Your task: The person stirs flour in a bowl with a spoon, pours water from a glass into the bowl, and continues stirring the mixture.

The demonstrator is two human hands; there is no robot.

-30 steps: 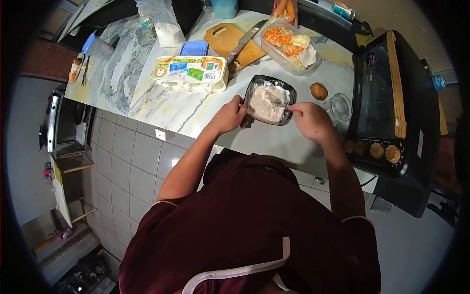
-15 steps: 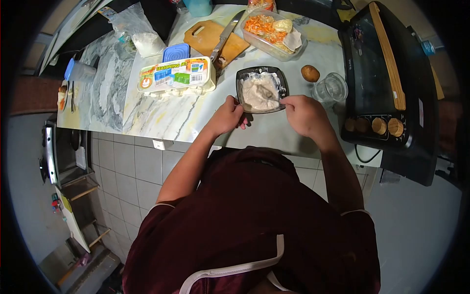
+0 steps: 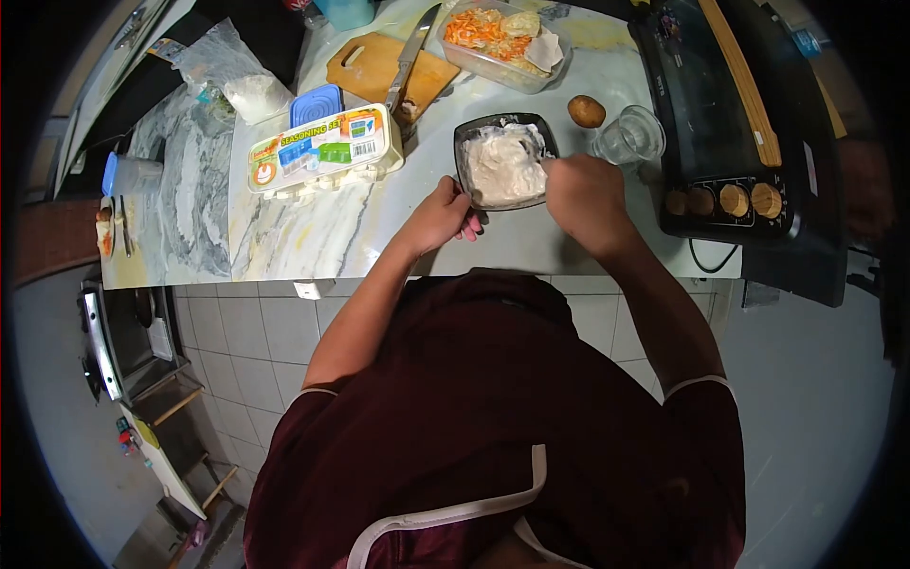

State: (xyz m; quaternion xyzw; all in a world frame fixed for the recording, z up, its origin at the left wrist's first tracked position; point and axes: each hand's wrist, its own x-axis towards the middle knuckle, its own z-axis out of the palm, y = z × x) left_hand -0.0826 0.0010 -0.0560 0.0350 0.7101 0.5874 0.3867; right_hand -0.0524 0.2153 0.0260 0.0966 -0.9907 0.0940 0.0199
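A dark square bowl (image 3: 462, 156) with a thick, pale, sticky batter (image 3: 502, 161) in it stands on the counter in front of me. My left hand (image 3: 439, 216) grips its lower left corner, fingers curled at the rim. Over the right rim, my right hand (image 3: 586, 194) is closed in a fist. Whatever it holds is hidden behind the fingers. Batter is smeared up the bowl's inner sides. A round brown potato-like item (image 3: 587, 111) and a clear glass (image 3: 629, 136) of clear liquid sit just beyond my right hand.
A black toaster oven (image 3: 720, 123) borders the right side. Behind the bowl are a plastic tub (image 3: 517, 74) of shredded orange and white food, a cutting board (image 3: 355, 71) and a knife (image 3: 409, 59). Left are a seasoning-set box (image 3: 322, 152) and a bag of white powder (image 3: 254, 95).
My right hand has turned into a tighter fist and moved up beside the bowl's right rim. The batter's surface is heaped differently. My left hand stays at the bowl; the view has shifted slightly.
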